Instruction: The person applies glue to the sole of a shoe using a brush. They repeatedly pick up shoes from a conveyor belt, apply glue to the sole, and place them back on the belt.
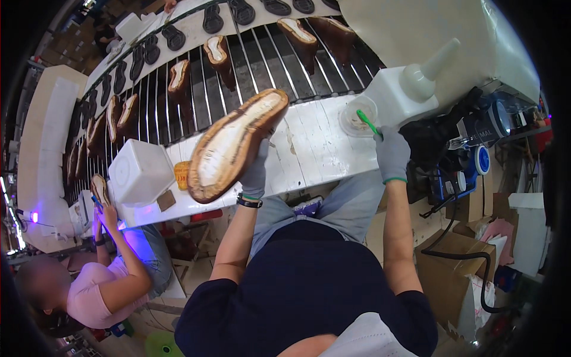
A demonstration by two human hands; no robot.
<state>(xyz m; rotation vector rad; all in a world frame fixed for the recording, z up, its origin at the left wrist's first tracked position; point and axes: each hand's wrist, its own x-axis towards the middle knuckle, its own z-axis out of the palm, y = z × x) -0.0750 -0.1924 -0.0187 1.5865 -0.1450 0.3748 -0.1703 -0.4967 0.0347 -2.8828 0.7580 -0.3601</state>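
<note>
My left hand [257,172], in a grey glove, holds a brown shoe upper [235,146] sole side up, its pale underside facing me, above the white bench [309,149]. My right hand [392,153], also gloved, grips a green-handled brush [367,121] whose tip dips into a small clear round cup [355,116] on the bench. A white squeeze bottle [410,89] with a long nozzle stands just behind the cup.
A wire-rod conveyor [250,65] carries several brown shoes and black soles behind the bench. A white box [140,171] sits on the bench at left. A seated person [101,285] at lower left handles another shoe. Dark machinery [464,149] and cardboard boxes stand at right.
</note>
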